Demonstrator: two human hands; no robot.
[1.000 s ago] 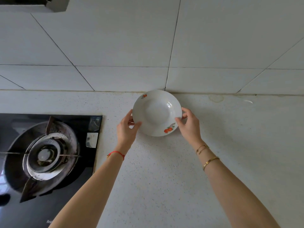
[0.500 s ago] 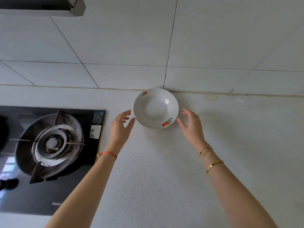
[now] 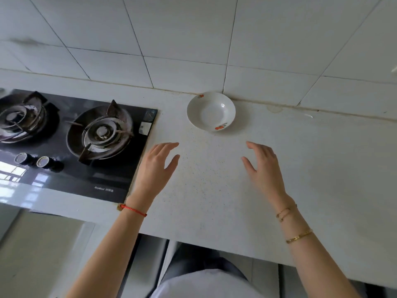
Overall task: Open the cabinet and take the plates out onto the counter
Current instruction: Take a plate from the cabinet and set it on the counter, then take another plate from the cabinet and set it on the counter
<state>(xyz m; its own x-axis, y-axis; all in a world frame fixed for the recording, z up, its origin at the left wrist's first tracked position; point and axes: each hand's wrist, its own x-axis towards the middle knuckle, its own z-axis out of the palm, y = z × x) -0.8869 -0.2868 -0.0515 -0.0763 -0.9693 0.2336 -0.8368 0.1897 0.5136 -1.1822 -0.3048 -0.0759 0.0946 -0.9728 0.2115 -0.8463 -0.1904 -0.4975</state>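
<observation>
A white deep plate (image 3: pixel 211 111) with small red fruit prints on its rim rests on the speckled white counter (image 3: pixel 214 190), close to the tiled back wall. My left hand (image 3: pixel 155 168) hovers over the counter in front of the plate, to its left, fingers spread and empty. My right hand (image 3: pixel 265 166) is in front of the plate to its right, also spread and empty. Neither hand touches the plate. Below the counter's front edge an open cabinet door (image 3: pixel 43 250) shows at the lower left.
A black glass gas hob (image 3: pixel 75 147) with two burners and two knobs fills the counter's left side. The white tiled wall (image 3: pixel 214 39) runs behind. My torso shows at the bottom, in front of the cabinet opening.
Both hands let go of the plate, which stays on the counter by the wall, and drew back toward me. The view tilted down, showing the counter's front edge and cabinet door.
</observation>
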